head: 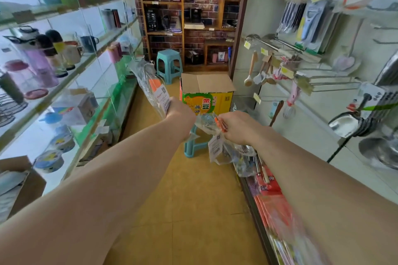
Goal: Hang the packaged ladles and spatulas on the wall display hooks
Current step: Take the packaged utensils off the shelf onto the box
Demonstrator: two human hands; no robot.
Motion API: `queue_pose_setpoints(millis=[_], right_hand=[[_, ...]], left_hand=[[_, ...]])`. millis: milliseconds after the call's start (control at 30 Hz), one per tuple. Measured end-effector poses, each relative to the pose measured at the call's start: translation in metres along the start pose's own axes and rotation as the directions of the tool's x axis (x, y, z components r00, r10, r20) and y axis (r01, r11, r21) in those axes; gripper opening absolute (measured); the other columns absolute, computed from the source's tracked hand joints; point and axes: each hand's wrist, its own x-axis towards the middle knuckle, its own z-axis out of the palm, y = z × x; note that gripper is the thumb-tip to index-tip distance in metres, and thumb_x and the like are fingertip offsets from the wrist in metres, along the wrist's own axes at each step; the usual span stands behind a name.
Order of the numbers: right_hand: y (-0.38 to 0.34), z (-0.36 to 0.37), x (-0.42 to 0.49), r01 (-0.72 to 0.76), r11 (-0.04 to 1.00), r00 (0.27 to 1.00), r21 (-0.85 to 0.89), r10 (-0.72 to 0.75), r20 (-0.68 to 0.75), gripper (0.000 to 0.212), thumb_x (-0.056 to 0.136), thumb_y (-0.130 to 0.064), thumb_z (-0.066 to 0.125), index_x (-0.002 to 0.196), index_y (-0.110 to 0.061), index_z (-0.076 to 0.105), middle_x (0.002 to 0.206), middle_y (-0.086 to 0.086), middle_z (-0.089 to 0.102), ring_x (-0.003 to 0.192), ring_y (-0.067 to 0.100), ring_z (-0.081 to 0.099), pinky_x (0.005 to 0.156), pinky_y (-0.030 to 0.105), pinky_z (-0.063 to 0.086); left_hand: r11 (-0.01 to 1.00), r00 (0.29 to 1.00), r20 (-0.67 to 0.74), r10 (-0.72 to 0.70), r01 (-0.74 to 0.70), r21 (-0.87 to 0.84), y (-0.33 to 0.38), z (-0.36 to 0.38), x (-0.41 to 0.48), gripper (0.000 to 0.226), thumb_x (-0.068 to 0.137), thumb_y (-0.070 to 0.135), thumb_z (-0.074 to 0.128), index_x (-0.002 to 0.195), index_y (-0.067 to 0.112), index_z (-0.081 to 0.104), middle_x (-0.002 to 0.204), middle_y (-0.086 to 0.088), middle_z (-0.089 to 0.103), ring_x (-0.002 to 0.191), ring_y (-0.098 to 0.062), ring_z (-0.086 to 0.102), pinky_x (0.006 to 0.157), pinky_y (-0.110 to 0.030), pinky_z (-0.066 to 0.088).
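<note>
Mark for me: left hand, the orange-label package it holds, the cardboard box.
left hand (180, 112): head view, on the back of the hand.
orange-label package (155, 85): head view, on the orange part of its label.
cardboard box (206, 101): head view, on its printed yellow front.

Both forearms stretch toward twelve o'clock; my left hand grips an upright packet, my right hand a drooping packet.

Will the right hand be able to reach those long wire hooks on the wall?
Probably yes. The wire hooks stick out from the wall on that side, and nothing stands between them and the right hand. It grips a bundle of packaged utensils, though, so it isn't free.
</note>
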Motion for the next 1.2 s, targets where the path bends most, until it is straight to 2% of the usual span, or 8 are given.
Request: queue_pose_setpoints(millis=[133,233,467,533,667,800,1033,1200], right_hand=[[0.028,-0.002,0.051,0.017,1.000,1.000,0.012,-0.018,0.020,0.026,0.091,-0.015,0.058,0.070,-0.024,0.047,0.073,-0.006,0.050,0.078,0.021,0.054,0.066,0.032,0.040],[0.046,0.000,0.091,0.046,0.999,0.999,-0.005,-0.046,0.019,0.008,0.092,-0.020,0.059,0.085,-0.016,0.058,0.085,0.002,0.060,0.084,0.024,0.057,0.072,0.037,0.047],[0.081,0.012,0.197,0.080,0.996,0.997,-0.026,-0.080,-0.011,0.008,0.092,-0.020,0.061,0.098,-0.017,0.064,0.094,0.002,0.064,0.085,0.021,0.057,0.068,0.030,0.041],[0.088,0.011,0.234,0.079,0.996,0.997,-0.047,-0.079,-0.010,0.006,0.092,-0.018,0.059,0.096,-0.016,0.063,0.093,0.003,0.064,0.082,0.022,0.055,0.066,0.030,0.039],[0.100,0.003,0.306,0.043,0.998,0.999,-0.034,-0.043,-0.006,0.006,0.092,-0.016,0.056,0.094,-0.017,0.063,0.088,0.001,0.063,0.079,0.023,0.057,0.064,0.034,0.044],[0.112,0.003,0.370,0.019,1.000,1.000,-0.019,-0.019,0.003,0.014,0.093,-0.012,0.056,0.082,-0.021,0.056,0.085,0.002,0.063,0.076,0.024,0.058,0.062,0.034,0.042],[0.141,0.013,0.453,0.026,0.999,0.998,-0.039,-0.025,0.050,0.011,0.094,-0.015,0.055,0.085,-0.021,0.059,0.084,0.003,0.063,0.075,0.023,0.059,0.066,0.040,0.050],[0.165,0.015,0.512,0.079,0.993,0.994,-0.093,-0.071,0.082,0.032,0.094,-0.004,0.049,0.069,-0.024,0.043,0.080,0.002,0.059,0.071,0.023,0.055,0.055,0.032,0.037]], left_hand=[[1.000,1.000,0.017,-0.001,0.001,-0.019,-0.006,-0.003,0.052,0.012,0.092,0.019,0.053,0.099,0.011,0.059,0.102,-0.006,0.063,0.084,-0.025,0.051,0.070,-0.034,0.038],[1.000,0.999,0.033,0.003,-0.003,-0.015,-0.012,-0.003,0.093,0.009,0.092,0.018,0.052,0.096,0.011,0.056,0.104,-0.007,0.062,0.087,-0.025,0.053,0.072,-0.034,0.037],[0.999,0.999,0.045,0.009,-0.008,-0.041,-0.037,0.010,0.200,0.007,0.093,0.017,0.052,0.093,0.010,0.052,0.102,-0.008,0.060,0.089,-0.025,0.053,0.075,-0.033,0.038],[0.999,0.999,0.039,0.018,-0.016,-0.044,-0.049,0.013,0.235,0.006,0.093,0.015,0.052,0.093,0.009,0.053,0.105,-0.009,0.061,0.097,-0.026,0.057,0.075,-0.032,0.039],[0.999,0.998,0.056,0.019,-0.017,-0.037,-0.080,0.022,0.301,0.006,0.091,0.014,0.054,0.093,0.009,0.053,0.096,-0.009,0.057,0.087,-0.025,0.052,0.073,-0.031,0.039],[1.000,0.998,0.052,0.023,-0.022,-0.011,-0.106,0.033,0.364,0.008,0.091,0.015,0.053,0.096,0.009,0.054,0.106,-0.009,0.061,0.094,-0.025,0.056,0.072,-0.031,0.040],[0.998,0.997,0.069,0.025,-0.021,-0.052,-0.124,0.048,0.449,0.015,0.092,0.018,0.053,0.103,0.008,0.057,0.108,-0.011,0.061,0.098,-0.027,0.057,0.072,-0.032,0.040],[0.993,0.996,0.084,0.007,0.003,-0.121,-0.129,0.052,0.511,0.009,0.092,0.018,0.053,0.098,0.011,0.054,0.097,-0.009,0.055,0.090,-0.025,0.052,0.072,-0.033,0.036]])
